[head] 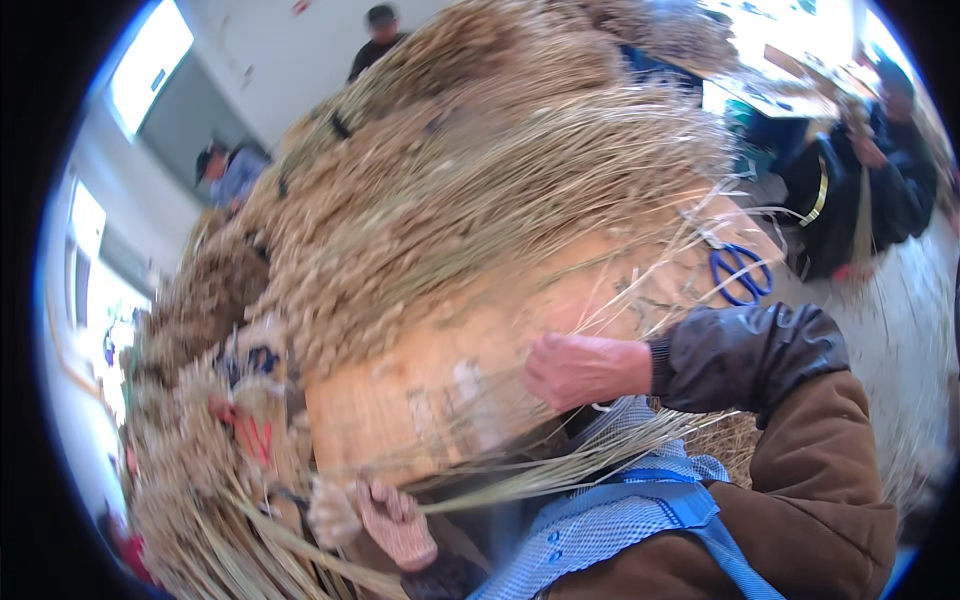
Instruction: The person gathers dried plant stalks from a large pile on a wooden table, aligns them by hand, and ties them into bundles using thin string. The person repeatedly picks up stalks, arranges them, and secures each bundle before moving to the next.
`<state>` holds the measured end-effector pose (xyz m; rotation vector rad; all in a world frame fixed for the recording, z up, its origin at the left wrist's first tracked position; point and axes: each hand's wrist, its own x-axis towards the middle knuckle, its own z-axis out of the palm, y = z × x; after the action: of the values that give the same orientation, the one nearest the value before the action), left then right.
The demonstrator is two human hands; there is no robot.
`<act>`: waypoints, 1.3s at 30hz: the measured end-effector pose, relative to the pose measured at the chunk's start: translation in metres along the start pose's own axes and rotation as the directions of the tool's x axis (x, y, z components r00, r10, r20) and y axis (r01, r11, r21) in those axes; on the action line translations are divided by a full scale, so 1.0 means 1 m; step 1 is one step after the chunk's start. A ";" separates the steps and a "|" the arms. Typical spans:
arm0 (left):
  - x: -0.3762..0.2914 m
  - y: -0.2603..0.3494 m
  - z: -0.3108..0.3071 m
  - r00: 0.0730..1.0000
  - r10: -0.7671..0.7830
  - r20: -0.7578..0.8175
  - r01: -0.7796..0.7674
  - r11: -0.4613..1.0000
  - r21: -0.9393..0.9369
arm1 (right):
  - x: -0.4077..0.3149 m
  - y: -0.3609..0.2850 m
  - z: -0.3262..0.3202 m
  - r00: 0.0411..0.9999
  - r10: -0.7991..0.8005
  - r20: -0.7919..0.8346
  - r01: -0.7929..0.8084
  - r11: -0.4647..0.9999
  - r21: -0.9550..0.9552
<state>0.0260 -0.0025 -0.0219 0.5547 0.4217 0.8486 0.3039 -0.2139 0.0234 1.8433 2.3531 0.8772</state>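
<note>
My left hand (pixel 394 517), low in the view, is closed around a bunch of dried grass stalks (pixel 540 484). Its pale fluffy heads (pixel 334 514) stick out on the left, and the stalks run right across my blue checked apron (pixel 600 517). Over the near edge of a wooden tabletop (pixel 360 420) is my right hand (pixel 585 367), its fingers curled. Thin blurred stalks pass beside these fingers; whether the hand grips any is hidden. A large heap of dried grass (pixel 480 202) covers the far part of the tabletop, heads to the left.
Blue-handled scissors (pixel 739 274) lie at the table's right end, by pale loose strips. More grass bundles (pixel 225 517) and a red-handled tool (pixel 255 435) are at left. One person (pixel 870 165) sits at right holding stalks; two others (pixel 379 37) are beyond the heap.
</note>
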 end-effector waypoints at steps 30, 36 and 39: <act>0.018 0.032 -0.025 0.906 0.247 0.342 -0.223 0.969 -0.108 | -0.156 0.108 0.012 0.939 0.336 0.076 -0.316 0.927 -0.202; -0.010 0.039 0.012 0.890 0.346 0.298 -0.311 0.937 -0.161 | -0.161 0.106 0.019 0.845 0.497 0.196 -0.428 0.850 -0.307; -0.016 0.042 0.022 0.870 0.336 0.361 -0.313 0.942 -0.121 | -0.159 0.106 0.018 0.817 0.554 0.162 -0.496 0.817 -0.293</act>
<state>0.0045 0.0014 0.0233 0.7299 -0.0560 1.0460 0.4517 -0.3349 0.0056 2.3752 1.5250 0.8548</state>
